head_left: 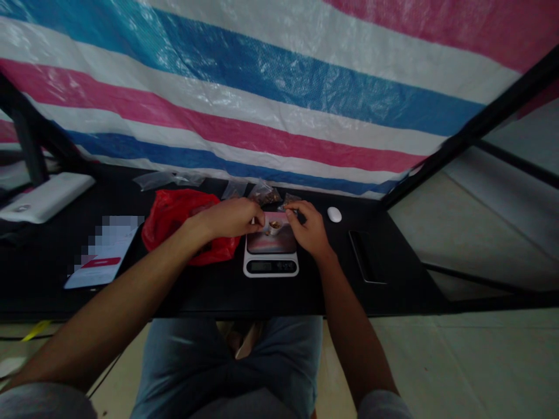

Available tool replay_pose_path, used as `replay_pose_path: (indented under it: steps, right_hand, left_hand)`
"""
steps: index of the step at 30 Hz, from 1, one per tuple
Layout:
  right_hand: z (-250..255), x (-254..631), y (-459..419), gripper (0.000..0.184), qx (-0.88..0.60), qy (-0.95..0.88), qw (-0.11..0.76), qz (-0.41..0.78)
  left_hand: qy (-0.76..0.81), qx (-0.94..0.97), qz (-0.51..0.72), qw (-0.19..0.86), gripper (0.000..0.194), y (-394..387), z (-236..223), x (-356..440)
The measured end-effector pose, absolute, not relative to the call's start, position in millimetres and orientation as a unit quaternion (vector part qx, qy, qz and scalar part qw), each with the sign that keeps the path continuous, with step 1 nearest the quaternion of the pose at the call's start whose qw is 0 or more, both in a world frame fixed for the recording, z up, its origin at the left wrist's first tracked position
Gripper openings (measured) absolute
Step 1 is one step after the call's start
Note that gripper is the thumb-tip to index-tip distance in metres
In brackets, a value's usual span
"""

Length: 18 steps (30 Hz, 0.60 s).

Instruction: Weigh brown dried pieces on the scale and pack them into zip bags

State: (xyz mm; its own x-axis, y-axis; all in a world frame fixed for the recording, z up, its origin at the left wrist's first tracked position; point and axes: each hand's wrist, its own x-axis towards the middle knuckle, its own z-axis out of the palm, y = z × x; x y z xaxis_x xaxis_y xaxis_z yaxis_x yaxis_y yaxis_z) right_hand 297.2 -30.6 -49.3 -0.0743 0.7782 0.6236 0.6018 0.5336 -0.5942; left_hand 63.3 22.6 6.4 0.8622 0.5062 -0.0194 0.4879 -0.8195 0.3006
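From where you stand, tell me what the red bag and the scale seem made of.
Red bag: probably thin plastic film, slightly glossy, judging by its crinkles. Scale: likely smooth hard plastic, from its even white edges; its platform could be metal or glass, given the blurred reflections.

On the black tabletop [209,297], a white rounded-corner slab [48,198] lies at the far left. A white printed sheet with a red band [102,262] lies nearer the front edge, left of centre. A small white oval object [334,215] sits near the back edge, and a black rectangular phone [365,256] near the right edge. Pink, white and blue striped sheeting [279,93] rises behind the back edge.
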Motion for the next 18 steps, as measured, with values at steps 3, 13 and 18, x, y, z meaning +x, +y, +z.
replay_pose_path:
  steps: [3, 13, 18]
  right_hand:
    - [-49.6, 297.1, -30.6, 0.012, -0.474, -0.728, 0.488, 0.088]
    - [-49.4, 297.1, -30.5, 0.012, -0.474, -0.731, 0.484, 0.085]
    - [-50.0, 297.7, -30.3, 0.013, -0.473, -0.734, 0.481, 0.082]
  left_hand:
    - [0.275, 0.954, 0.036, 0.118, 0.021, 8.5, 2.7, 67.5]
    - [0.283, 0.946, 0.085, 0.131, 0.019, 1.7, -13.1, 72.3]
    - [0.268, 0.952, 0.083, 0.123, 0.021, -2.3, -13.6, 72.2]
